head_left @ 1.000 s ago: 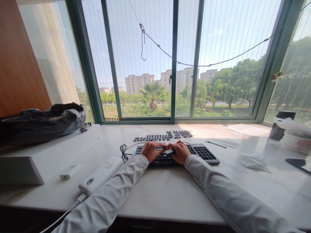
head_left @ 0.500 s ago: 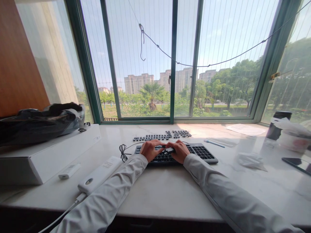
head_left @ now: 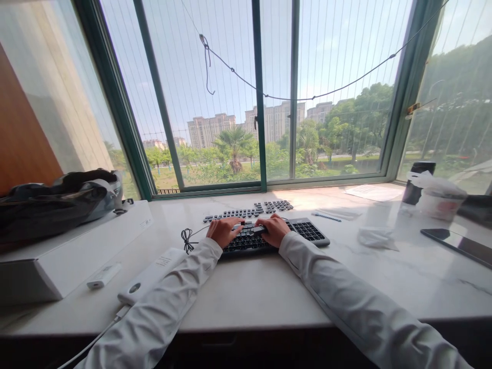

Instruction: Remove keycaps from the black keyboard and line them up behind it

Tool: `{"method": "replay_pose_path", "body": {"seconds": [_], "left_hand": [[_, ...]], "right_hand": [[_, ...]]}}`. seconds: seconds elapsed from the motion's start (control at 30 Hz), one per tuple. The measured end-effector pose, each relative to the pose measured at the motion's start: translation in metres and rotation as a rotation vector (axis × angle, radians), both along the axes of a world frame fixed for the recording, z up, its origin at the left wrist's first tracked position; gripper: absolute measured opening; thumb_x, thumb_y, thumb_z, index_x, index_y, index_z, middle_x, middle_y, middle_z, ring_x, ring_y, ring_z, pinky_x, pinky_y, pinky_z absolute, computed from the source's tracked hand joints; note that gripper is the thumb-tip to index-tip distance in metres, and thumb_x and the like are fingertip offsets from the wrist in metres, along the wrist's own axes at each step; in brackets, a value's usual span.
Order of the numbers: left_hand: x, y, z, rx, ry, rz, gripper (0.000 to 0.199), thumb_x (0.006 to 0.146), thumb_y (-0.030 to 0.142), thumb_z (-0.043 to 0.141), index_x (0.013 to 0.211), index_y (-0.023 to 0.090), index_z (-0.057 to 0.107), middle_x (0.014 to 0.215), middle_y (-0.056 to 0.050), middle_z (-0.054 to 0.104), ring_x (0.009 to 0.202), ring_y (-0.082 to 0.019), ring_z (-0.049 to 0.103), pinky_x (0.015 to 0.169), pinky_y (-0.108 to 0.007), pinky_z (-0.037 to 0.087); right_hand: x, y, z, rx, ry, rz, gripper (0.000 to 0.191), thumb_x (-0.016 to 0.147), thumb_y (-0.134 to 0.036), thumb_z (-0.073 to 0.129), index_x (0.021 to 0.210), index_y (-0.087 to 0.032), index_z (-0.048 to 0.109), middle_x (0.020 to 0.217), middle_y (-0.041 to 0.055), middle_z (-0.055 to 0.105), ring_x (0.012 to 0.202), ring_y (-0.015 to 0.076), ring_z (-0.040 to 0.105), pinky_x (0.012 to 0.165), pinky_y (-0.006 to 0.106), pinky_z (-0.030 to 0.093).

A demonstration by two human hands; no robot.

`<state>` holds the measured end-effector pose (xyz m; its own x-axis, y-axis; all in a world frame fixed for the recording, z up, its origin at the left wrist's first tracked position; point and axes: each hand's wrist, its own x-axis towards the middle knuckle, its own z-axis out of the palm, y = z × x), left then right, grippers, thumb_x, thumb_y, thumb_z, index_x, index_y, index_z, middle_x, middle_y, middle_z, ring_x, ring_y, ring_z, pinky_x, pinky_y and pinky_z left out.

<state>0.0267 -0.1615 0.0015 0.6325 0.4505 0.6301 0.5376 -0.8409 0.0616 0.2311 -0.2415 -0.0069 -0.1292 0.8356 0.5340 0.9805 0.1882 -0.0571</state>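
Note:
A black keyboard (head_left: 307, 230) lies on the table, its right part showing square sockets with the keycaps off. My right hand (head_left: 274, 230) is closed around a small dark tool (head_left: 257, 231), pointing left over the middle of the keyboard; its exact kind is too small to make out. Over the keyboard's left end is my left hand (head_left: 225, 231), fingers and thumb drawn close together near a small dark piece that I cannot identify. Behind the keyboard, loose black keycaps (head_left: 242, 212) are laid out in rows.
A coiled black cable (head_left: 187, 240) lies left of the keyboard. Nearer are a white power bank (head_left: 154, 277) and a small white device (head_left: 103, 275). On the left stands a white box (head_left: 77, 251). At right are a blue pen (head_left: 327, 217), crumpled plastic (head_left: 376, 238) and a phone (head_left: 457, 246).
My hands have come apart: the left has moved left, away from the tool, which stays in my right hand. The whole view has shifted, with the scene sliding left.

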Motion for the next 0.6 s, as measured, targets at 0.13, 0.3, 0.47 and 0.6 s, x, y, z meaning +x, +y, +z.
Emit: {"method": "replay_pose_path", "body": {"seconds": [0.13, 0.3, 0.47, 0.6], "left_hand": [[-0.006, 0.004, 0.006, 0.053, 0.137, 0.126, 0.025, 0.087, 0.034, 0.050, 0.107, 0.032, 0.065, 0.109, -0.001, 0.067, 0.087, -0.021, 0.065, 0.071, -0.029, 0.048], [-0.014, 0.017, 0.016, 0.048, 0.188, 0.284, 0.026, 0.085, 0.035, 0.050, 0.106, 0.030, 0.066, 0.103, -0.004, 0.068, 0.085, -0.023, 0.064, 0.072, -0.030, 0.046], [-0.022, 0.044, 0.039, -0.012, 0.243, 0.461, 0.023, 0.079, 0.037, 0.056, 0.098, 0.031, 0.069, 0.102, -0.002, 0.069, 0.092, -0.024, 0.062, 0.080, -0.032, 0.045], [-0.020, 0.077, 0.062, -0.115, 0.302, 0.516, 0.024, 0.076, 0.043, 0.058, 0.095, 0.034, 0.070, 0.100, 0.003, 0.070, 0.094, -0.021, 0.062, 0.082, -0.029, 0.044]], "right_hand": [[0.011, 0.003, 0.001, -0.031, -0.060, -0.023, 0.029, 0.072, -0.018, 0.055, 0.099, -0.026, 0.066, 0.071, 0.0025, 0.069, 0.071, 0.0191, 0.059, 0.081, 0.030, 0.034], [0.023, 0.005, 0.004, -0.077, -0.115, -0.035, 0.028, 0.075, -0.021, 0.053, 0.101, -0.023, 0.065, 0.075, 0.0049, 0.070, 0.071, 0.0184, 0.061, 0.085, 0.032, 0.030], [0.024, 0.003, 0.013, -0.116, -0.161, -0.043, 0.028, 0.075, -0.021, 0.052, 0.100, -0.021, 0.063, 0.080, 0.0062, 0.070, 0.076, 0.0197, 0.062, 0.085, 0.033, 0.026], [0.022, 0.004, 0.016, -0.132, -0.208, -0.028, 0.028, 0.075, -0.022, 0.053, 0.101, -0.020, 0.062, 0.081, 0.0069, 0.070, 0.077, 0.0211, 0.062, 0.086, 0.034, 0.024]]}}
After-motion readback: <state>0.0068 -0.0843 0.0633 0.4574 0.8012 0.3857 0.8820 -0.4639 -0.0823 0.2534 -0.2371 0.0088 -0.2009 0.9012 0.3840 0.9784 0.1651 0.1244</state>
